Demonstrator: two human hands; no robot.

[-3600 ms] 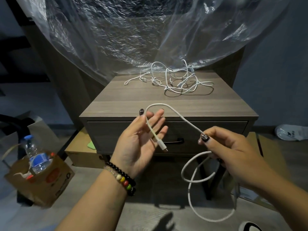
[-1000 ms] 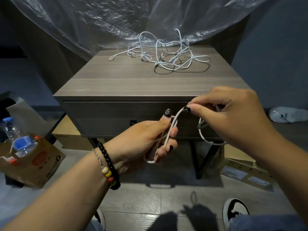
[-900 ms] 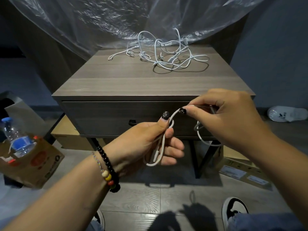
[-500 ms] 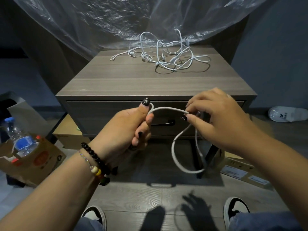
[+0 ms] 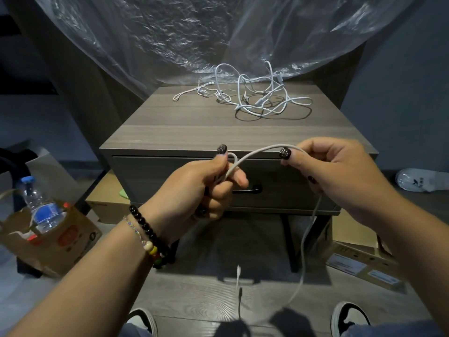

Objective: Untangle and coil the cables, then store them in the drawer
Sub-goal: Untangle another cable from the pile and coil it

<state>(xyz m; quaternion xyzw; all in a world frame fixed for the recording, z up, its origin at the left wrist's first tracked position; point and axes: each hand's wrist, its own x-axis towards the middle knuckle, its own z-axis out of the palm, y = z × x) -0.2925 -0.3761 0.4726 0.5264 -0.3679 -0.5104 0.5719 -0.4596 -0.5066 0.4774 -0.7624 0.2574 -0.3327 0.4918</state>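
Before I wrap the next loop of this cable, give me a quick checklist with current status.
1. Left hand grips the started coil: ok.
2. Right hand pinches the cable to feed it: ok.
3. Span between the hands free of knots: ok.
4. Hanging tail with plug clear of snags: ok; it dangles above the floor.
5. Drawer open for storing: not ok, shut.
6. Tangled cables on the nightstand sorted: not ok.

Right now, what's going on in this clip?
A person stands at a nightstand, coiling a white cable. The left hand grips the loops gathered so far, while the right hand pinches the next stretch; the loose end hangs toward the floor. A tangled pile of cables waits on top. The drawer is closed.
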